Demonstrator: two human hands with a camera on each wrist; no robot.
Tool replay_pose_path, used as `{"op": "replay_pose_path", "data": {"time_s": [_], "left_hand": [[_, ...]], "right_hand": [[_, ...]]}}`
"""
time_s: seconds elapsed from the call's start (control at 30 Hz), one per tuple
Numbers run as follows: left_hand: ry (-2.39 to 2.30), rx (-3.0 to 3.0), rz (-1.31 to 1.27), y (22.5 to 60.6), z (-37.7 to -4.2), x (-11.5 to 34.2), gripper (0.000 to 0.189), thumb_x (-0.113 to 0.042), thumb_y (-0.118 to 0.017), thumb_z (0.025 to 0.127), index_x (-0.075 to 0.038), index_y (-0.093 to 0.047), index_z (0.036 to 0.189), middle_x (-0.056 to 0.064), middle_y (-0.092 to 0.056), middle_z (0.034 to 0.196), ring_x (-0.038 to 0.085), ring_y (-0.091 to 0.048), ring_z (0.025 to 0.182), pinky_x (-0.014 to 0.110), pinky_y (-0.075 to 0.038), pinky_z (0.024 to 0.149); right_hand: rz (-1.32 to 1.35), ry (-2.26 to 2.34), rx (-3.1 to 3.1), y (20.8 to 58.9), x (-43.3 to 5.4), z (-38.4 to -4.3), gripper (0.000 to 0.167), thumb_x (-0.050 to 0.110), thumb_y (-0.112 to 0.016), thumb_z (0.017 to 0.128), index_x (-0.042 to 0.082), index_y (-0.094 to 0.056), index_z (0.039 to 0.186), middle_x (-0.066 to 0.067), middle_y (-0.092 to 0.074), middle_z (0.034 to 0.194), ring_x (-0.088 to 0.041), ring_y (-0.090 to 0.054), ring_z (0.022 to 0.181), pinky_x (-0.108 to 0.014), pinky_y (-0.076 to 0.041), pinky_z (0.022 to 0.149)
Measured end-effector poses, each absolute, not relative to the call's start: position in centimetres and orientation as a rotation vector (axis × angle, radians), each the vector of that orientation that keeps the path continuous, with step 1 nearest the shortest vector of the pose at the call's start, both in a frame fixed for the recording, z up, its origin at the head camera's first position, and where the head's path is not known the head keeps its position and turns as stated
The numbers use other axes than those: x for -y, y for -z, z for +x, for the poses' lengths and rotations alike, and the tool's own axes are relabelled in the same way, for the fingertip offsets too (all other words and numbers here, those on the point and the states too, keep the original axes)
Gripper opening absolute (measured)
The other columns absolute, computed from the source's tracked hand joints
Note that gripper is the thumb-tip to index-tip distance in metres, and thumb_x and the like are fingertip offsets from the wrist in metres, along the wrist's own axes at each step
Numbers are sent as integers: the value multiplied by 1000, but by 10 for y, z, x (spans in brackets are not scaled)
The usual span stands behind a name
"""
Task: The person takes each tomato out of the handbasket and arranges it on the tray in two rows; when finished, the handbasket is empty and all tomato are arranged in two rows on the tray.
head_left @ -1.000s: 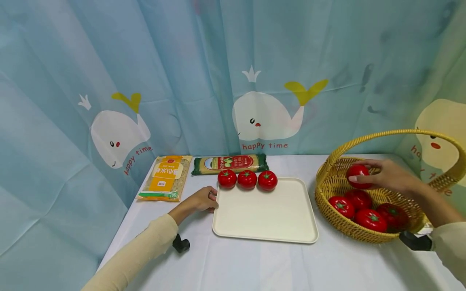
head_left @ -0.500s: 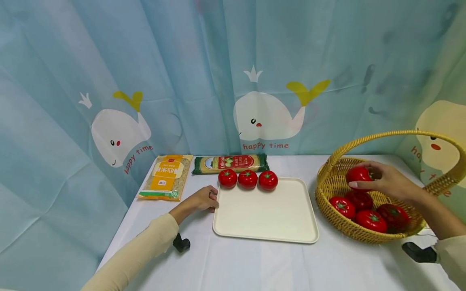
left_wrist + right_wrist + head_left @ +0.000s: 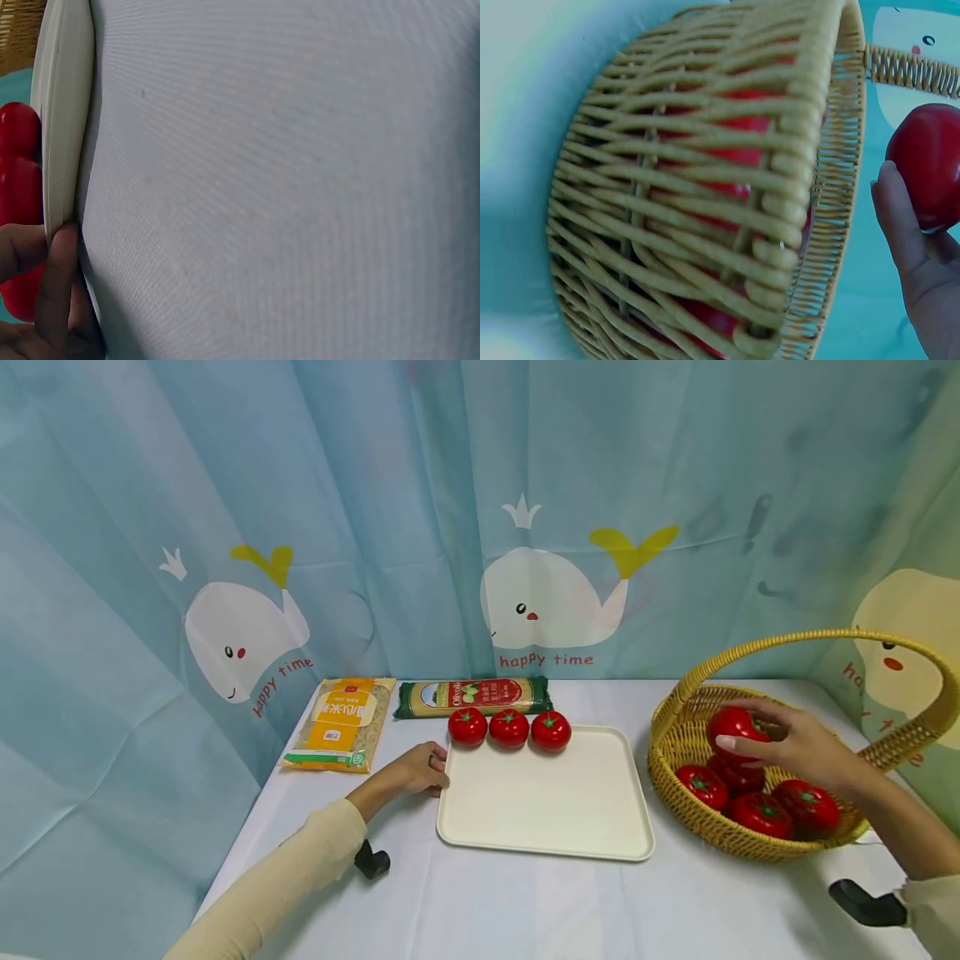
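My right hand point(image 3: 806, 747) grips a red tomato point(image 3: 731, 727) over the wicker basket point(image 3: 678, 810), thumb on its near side. In the right wrist view the held tomato point(image 3: 930, 165) shows beyond the basket's rim. Beneath it several more tomatoes point(image 3: 761, 816) lie in the basket. My left hand point(image 3: 416, 770) pinches the left edge of a cream tray point(image 3: 547, 802); in the left wrist view thumb and fingers point(image 3: 58, 277) meet on the tray's rim point(image 3: 69, 112). Three tomatoes point(image 3: 509, 729) sit in a row along the tray's far edge.
The basket's tall arched handle point(image 3: 813, 635) rises over the right hand. A green pasta packet point(image 3: 472, 696) lies behind the tray, and a grain bag point(image 3: 341, 727) is at the far left. A whale-print curtain point(image 3: 412, 527) stands behind the white-covered table point(image 3: 525, 910).
My right hand has shifted slightly left and toward me with its tomato, staying over the basket. The left hand keeps its hold on the tray edge.
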State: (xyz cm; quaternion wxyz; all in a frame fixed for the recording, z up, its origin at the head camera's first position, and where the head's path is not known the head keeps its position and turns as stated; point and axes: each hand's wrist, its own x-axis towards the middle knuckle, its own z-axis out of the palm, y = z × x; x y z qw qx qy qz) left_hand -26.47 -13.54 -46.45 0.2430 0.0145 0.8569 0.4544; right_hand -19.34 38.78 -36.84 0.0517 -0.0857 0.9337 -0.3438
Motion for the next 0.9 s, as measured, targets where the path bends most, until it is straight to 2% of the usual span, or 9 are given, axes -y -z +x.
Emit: {"op": "replay_pose_path", "data": {"time_s": [0.07, 0.13, 0.2, 0.3, 0.4, 0.57, 0.7, 0.8, 0.9], "left_hand": [[-1242, -2342, 38, 465, -265, 136, 45, 5, -70, 83, 3, -52, 123, 10, -55, 94, 17, -59, 76, 27, -62, 66], [-1242, -2343, 39, 465, -265, 136, 45, 5, -70, 83, 2, -52, 123, 10, -56, 94, 17, -59, 76, 27, -62, 66], [-1244, -2342, 40, 465, -265, 136, 44, 5, -70, 83, 2, -52, 124, 10, -56, 94, 17, -59, 76, 27, -62, 66], [-1247, -2339, 43, 466, -265, 136, 44, 5, -70, 83, 2, -52, 123, 9, -55, 93, 17, -59, 76, 27, -61, 66], [-1253, -2336, 43, 466, -265, 136, 44, 5, -70, 82, 2, -52, 123, 9, -55, 93, 17, -59, 76, 27, -61, 66], [-1261, -2328, 39, 465, -265, 135, 45, 6, -70, 82, 3, -52, 123, 9, -55, 93, 17, -59, 75, 27, -61, 66], [-1265, -2330, 41, 465, -264, 135, 44, 6, -69, 82, 3, -52, 123, 9, -54, 93, 17, -59, 75, 27, -61, 65], [-1263, -2336, 44, 465, -264, 135, 44, 6, -69, 82, 3, -52, 123, 9, -55, 93, 17, -59, 75, 27, -61, 66], [-1259, -2338, 46, 464, -264, 135, 44, 6, -69, 82, 3, -52, 123, 9, -55, 93, 17, -59, 76, 27, -62, 66]], "right_hand": [[-284, 1034, -2851, 369, -385, -191, 59, 29, -61, 100, 3, -39, 148, -27, -50, 137, -42, -61, 112, -31, -59, 72], [-309, 1040, -2850, 369, -383, -189, 57, 28, -61, 100, 2, -41, 148, -25, -51, 137, -39, -63, 112, -30, -59, 72], [-322, 1049, -2857, 370, -381, -186, 55, 26, -62, 99, 3, -44, 146, -18, -54, 133, -20, -65, 106, -25, -57, 71], [-330, 1074, -2862, 371, -378, -183, 54, 26, -65, 97, 7, -47, 145, -1, -55, 128, 6, -57, 99, -23, -56, 72], [-341, 1080, -2881, 372, -376, -180, 56, 26, -69, 95, 8, -49, 143, 3, -54, 127, 15, -50, 100, -18, -53, 75], [-339, 1068, -2937, 372, -373, -172, 57, 22, -77, 88, 5, -52, 135, -4, -58, 121, 16, -48, 98, -15, -52, 73], [-392, 1110, -2945, 374, -367, -163, 54, 17, -80, 85, 6, -55, 131, 12, -60, 110, 12, -53, 95, -20, -56, 69], [-451, 1132, -2923, 376, -362, -158, 53, 14, -80, 84, 6, -56, 131, 19, -59, 109, 9, -55, 94, -23, -58, 68], [-491, 1157, -2897, 377, -356, -154, 53, 11, -80, 84, 6, -57, 131, 17, -60, 110, 6, -57, 95, -24, -58, 67]]}}
